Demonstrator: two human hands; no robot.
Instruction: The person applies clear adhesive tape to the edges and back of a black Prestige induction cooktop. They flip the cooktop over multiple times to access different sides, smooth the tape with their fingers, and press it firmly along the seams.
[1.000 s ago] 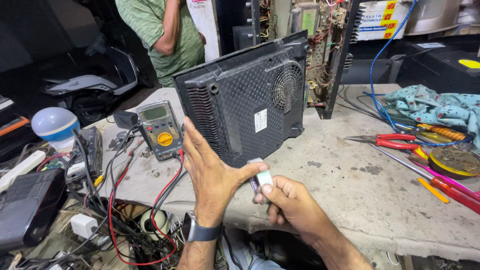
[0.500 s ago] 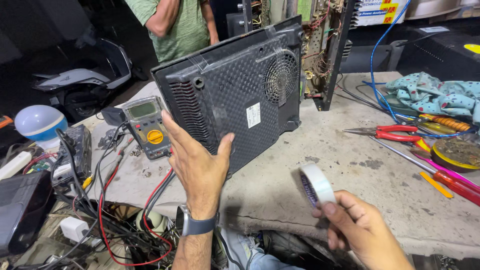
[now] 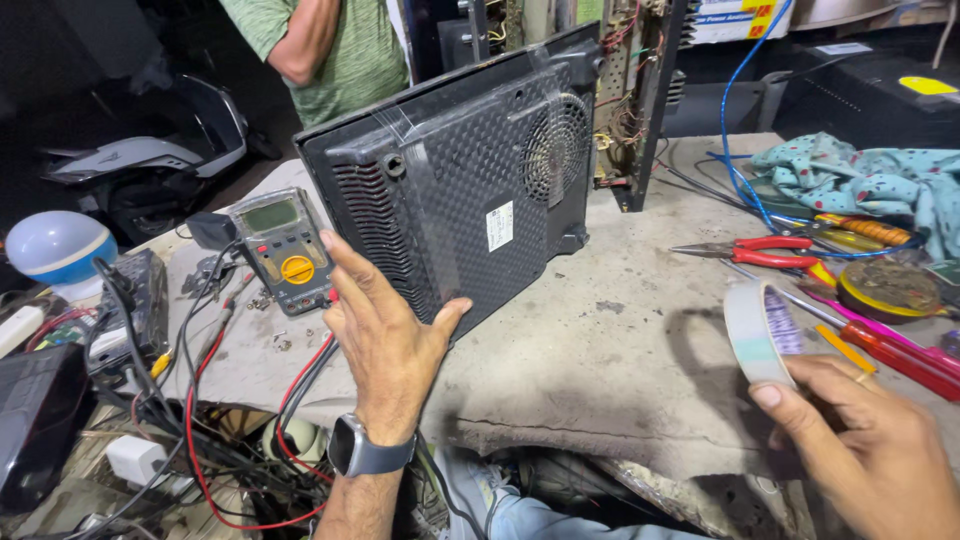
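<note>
Since half a second ago the right hand (image 3: 870, 450) has carried the roll of tape (image 3: 760, 330) further out to the right and a little up, and the left hand (image 3: 385, 335) has closed in on the black appliance (image 3: 470, 195) until its thumb touches the lower edge; a second ago both hands met at the tape right below that edge. Now the right hand's fingers are closed around the one roll, holding it upright on its rim above the bare concrete bench (image 3: 600, 360), well apart from the appliance. The left hand is open, fingers spread, palm against the lower left of the ribbed back, gripping nothing. The appliance stands tilted on its long edge, round fan grille at the upper right, clear tape strips across its back. Between the two hands lies an open stretch of bench down to its crumbled front edge. Just left of the left hand one yellow-dial meter (image 3: 280, 250) lies among red and black wires (image 3: 200, 420). Right of the tape lie one pair of red-handled pliers (image 3: 760, 250), screwdrivers and a patterned cloth (image 3: 860, 185). One other person in a green shirt (image 3: 350, 50) stands behind the bench
</note>
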